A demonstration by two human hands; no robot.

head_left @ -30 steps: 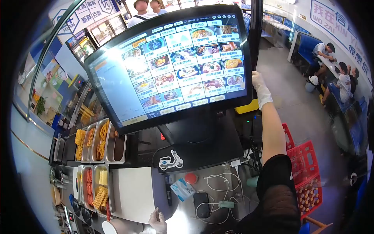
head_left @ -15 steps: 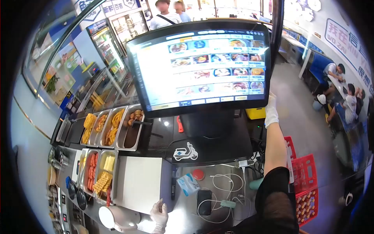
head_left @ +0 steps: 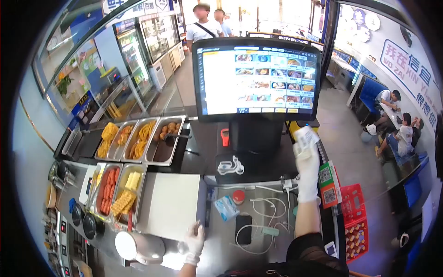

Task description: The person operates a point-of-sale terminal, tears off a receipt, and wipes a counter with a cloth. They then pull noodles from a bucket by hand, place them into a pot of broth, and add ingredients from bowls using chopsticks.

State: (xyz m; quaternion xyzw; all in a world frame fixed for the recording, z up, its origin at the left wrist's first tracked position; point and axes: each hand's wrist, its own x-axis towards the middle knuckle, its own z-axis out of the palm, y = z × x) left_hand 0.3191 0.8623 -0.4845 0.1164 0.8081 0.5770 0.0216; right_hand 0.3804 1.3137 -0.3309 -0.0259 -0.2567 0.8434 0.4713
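So the right hand [head_left: 307, 159], in a white glove, has its fingers closed on a white printed slip [head_left: 306, 135], up near the lower right corner of the touchscreen monitor [head_left: 260, 81]. The left hand [head_left: 194, 237], gloved too, is loosely curled with the fingertips close together by the near right corner of the white board [head_left: 170, 203]; can't tell if there's anything in it. Between the arms you've got a dark phone [head_left: 243, 229], a tangle of white cable [head_left: 267, 207], a tissue pack [head_left: 226, 207] and a red-lidded jar [head_left: 238, 197]. Left of the board, metal trays of sausages [head_left: 109, 189] and skewers [head_left: 123, 203]. QR code sign [head_left: 330, 184] stands right of the right arm, and past the monitor two people [head_left: 203, 30] are standing.
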